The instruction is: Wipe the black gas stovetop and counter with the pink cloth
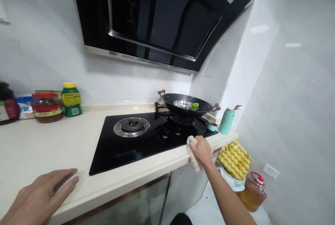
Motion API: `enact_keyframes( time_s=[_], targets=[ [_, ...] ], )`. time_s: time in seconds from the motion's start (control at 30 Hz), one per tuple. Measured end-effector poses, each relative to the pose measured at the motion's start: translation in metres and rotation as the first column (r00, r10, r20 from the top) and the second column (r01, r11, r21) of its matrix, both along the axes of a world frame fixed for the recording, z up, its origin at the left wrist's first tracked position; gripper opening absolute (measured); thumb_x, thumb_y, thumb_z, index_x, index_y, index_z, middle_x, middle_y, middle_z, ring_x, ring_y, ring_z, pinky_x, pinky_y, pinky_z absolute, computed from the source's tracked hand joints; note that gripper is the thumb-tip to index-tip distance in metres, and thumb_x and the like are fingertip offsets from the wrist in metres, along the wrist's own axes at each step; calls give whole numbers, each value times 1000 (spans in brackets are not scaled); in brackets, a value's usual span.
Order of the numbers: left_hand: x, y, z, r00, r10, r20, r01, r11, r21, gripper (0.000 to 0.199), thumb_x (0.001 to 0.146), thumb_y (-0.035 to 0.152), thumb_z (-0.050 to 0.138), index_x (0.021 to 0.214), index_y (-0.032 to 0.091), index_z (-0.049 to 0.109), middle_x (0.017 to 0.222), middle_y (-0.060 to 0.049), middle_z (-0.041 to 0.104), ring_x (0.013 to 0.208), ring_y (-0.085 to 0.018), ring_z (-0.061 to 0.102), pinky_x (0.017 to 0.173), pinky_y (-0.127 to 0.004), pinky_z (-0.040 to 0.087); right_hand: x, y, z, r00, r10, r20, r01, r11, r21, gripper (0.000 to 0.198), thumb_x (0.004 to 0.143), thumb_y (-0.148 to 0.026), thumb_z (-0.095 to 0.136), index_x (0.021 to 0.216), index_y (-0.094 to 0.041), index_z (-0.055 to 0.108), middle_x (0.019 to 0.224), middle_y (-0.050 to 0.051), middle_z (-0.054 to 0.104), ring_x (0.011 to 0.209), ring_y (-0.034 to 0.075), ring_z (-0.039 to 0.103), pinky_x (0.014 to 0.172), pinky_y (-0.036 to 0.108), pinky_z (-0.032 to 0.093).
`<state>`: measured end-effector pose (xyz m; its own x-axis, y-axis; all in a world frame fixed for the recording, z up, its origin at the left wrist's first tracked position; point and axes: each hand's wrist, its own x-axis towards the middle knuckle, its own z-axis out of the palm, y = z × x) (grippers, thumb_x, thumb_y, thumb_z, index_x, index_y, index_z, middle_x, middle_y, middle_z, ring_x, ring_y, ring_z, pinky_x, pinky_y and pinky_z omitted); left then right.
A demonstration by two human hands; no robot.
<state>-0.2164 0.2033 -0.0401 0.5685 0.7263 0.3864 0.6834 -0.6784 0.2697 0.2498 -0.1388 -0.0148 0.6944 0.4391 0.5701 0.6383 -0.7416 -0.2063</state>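
Observation:
My right hand (201,151) is closed around a whitish cloth (193,155), pressed at the front edge of the counter just before the black gas stove (146,148). Part of the cloth hangs over the counter's edge. At the lower left, my left hand (43,193) rests on the white countertop (47,148) with its fingers stretched out, holding nothing. A black wok (170,103) with wooden handles sits on the right burner. Inside it lie a perforated metal strainer (183,104) and something with a bright green handle (194,106). The left burner (131,126) is bare.
A turquoise canister (226,121) and a small turquoise-sided cup (211,126) stand right of the stove. Jars and bottles, among them a green bottle (71,101), line the left wall. The range hood (162,19) hangs above. Yellow egg trays (235,160) and an oil jug (252,193) sit below right.

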Motion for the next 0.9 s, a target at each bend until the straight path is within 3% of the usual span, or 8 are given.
enact_keyframes(
  time_s=[0.17, 0.4, 0.53, 0.67, 0.77, 0.83, 0.9],
  targets=[
    [4, -14, 13, 1000, -2, 9, 2, 999, -50, 65, 82, 71, 37, 112, 28, 77, 122, -4, 74, 119, -33, 64, 104, -46, 48, -77, 41, -9, 988, 124, 96, -131, 988, 77, 15, 89, -36, 56, 85, -22, 59, 88, 4, 63, 86, 21, 56, 78, 31, 33],
    [5, -32, 28, 1000, -11, 9, 12, 998, -63, 61, 83, 68, 41, 112, 28, 76, 122, -4, 74, 119, -33, 64, 104, -46, 48, -164, 88, -3, 925, 366, 100, -377, 917, 133, 13, 83, -34, 62, 83, -21, 61, 85, 5, 65, 83, 23, 55, 77, 35, 36],
    [5, -35, 28, 999, -20, 40, 21, 999, -27, 53, 85, 64, 44, 110, 30, 75, 121, -3, 75, 118, -32, 65, 104, -45, 48, -209, 111, -4, 843, 532, 86, -538, 826, 167, 16, 80, -37, 65, 86, -22, 61, 85, 6, 65, 82, 25, 55, 76, 37, 37],
    [2, -33, 27, 997, -25, 76, 26, 1000, -14, 50, 84, 63, 46, 106, 30, 76, 117, -3, 76, 113, -32, 68, 102, -44, 51, -238, 114, -9, 729, 681, 73, -662, 673, 329, 16, 81, -37, 64, 89, -23, 61, 85, 4, 65, 81, 24, 57, 77, 38, 38],
    [1, -35, 31, 997, -24, 75, 26, 999, -33, 52, 82, 63, 45, 103, 28, 78, 116, -4, 77, 112, -32, 68, 100, -43, 52, -237, 91, -13, 679, 733, -47, -590, 583, 558, 14, 85, -37, 61, 91, -24, 61, 86, 2, 66, 82, 22, 59, 77, 35, 42],
    [1, -37, 34, 998, -19, 65, 23, 998, -53, 54, 82, 65, 44, 102, 28, 78, 116, -4, 77, 112, -32, 68, 100, -43, 52, -224, 65, -20, 685, 715, -137, -469, 578, 668, 17, 89, -40, 57, 91, -24, 62, 88, 2, 67, 85, 22, 60, 79, 35, 44],
    [1, -39, 35, 998, -7, 55, 11, 997, -74, 55, 82, 67, 44, 105, 29, 77, 118, -4, 76, 113, -32, 68, 101, -43, 52, -202, 34, -32, 726, 652, -220, -329, 609, 721, 24, 92, -47, 54, 91, -24, 64, 91, 3, 68, 90, 23, 61, 84, 36, 46]
  ],
)
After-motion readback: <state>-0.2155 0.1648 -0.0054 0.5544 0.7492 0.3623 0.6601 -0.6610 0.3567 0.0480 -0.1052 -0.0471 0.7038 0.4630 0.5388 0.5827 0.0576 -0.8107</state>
